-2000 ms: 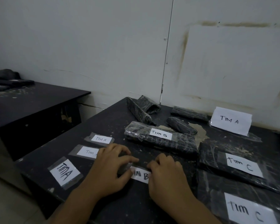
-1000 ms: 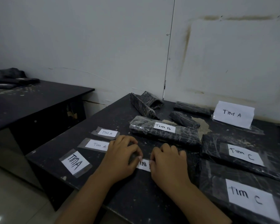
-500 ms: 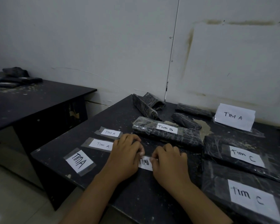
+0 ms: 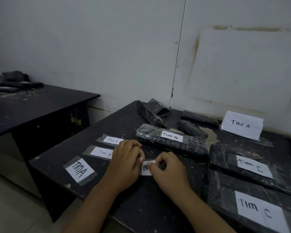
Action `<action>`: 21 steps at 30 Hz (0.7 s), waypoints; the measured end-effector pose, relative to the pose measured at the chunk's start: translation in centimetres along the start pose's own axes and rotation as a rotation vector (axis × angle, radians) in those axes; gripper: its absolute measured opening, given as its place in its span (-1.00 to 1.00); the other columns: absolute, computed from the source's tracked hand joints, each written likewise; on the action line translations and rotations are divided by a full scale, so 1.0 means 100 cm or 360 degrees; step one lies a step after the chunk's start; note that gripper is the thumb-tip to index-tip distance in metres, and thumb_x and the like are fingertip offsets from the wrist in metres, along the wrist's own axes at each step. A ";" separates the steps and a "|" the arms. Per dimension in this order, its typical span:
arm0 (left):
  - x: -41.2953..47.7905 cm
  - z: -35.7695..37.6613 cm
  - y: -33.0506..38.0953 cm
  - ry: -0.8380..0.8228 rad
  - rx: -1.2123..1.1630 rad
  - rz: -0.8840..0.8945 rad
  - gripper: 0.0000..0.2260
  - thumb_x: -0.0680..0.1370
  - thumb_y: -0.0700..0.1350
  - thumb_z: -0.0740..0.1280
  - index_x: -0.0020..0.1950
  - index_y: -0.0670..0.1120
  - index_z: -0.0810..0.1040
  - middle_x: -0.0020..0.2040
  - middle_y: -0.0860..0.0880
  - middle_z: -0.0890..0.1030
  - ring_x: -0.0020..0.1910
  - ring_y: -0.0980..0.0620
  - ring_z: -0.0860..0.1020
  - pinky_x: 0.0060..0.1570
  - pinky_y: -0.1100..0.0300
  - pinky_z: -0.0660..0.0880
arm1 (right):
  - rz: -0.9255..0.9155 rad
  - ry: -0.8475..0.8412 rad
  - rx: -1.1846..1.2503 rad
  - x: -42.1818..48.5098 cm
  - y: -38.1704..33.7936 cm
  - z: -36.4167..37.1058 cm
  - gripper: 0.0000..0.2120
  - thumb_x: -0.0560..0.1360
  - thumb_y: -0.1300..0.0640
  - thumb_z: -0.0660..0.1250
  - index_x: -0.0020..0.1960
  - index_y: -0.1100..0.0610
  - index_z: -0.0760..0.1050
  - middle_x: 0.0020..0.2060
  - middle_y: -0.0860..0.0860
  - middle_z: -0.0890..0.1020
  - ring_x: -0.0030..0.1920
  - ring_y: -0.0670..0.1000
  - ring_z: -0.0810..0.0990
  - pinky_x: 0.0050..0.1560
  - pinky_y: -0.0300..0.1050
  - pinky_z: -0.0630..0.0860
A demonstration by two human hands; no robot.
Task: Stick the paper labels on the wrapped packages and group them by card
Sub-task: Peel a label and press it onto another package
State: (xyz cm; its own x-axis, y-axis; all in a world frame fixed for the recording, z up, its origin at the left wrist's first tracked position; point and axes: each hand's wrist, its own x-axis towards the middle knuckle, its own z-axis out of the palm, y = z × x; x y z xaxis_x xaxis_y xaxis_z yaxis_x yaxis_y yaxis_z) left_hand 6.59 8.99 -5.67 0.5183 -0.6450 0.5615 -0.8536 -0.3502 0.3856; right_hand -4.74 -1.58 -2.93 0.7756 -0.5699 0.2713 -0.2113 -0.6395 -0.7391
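Note:
My left hand (image 4: 124,163) and my right hand (image 4: 168,172) meet over a small white paper label (image 4: 145,169) lying on the black table (image 4: 141,207); fingertips of both pinch its edges, and most of its writing is hidden. Left of them, three taped "TIM A" labels (image 4: 80,170) (image 4: 103,152) (image 4: 112,140) lie on the table. Behind the hands lies a wrapped package marked "Tim B" (image 4: 173,143). Two wrapped packages marked "Tim C" (image 4: 252,167) (image 4: 259,209) lie at the right. A folded "TIM A" card (image 4: 241,125) stands by the wall.
Several unlabelled dark wrapped packages (image 4: 149,113) (image 4: 191,128) (image 4: 199,117) lie at the table's back. A second black table (image 4: 32,105) stands to the left with dark bundles (image 4: 15,83) on it. A gap of floor lies between the tables. The wall is close behind.
Both hands have closed in on the small label, covering more of its writing; its right end now looks lifted a little between my fingers. The view shifted slightly.

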 end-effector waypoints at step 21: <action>0.033 -0.005 0.012 0.0447 -0.0686 -0.0357 -0.68 0.49 -0.16 0.38 0.04 0.24 0.39 0.07 0.21 0.49 0.15 0.13 0.45 0.04 0.25 0.38 | 0.0099 0.0280 0.0460 0.041 -0.008 -0.097 -0.76 0.49 0.08 0.34 -0.28 0.15 0.40 -0.35 -0.03 0.64 -0.27 -0.07 0.63 -0.42 -0.23 0.49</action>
State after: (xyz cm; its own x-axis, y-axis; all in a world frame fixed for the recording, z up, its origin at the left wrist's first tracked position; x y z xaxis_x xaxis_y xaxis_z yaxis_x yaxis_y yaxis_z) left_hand 7.30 6.78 -2.98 0.7291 -0.3604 0.5818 -0.6527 -0.1107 0.7495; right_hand -7.09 -8.42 4.73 0.6467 -0.6996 0.3040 -0.0580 -0.4425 -0.8949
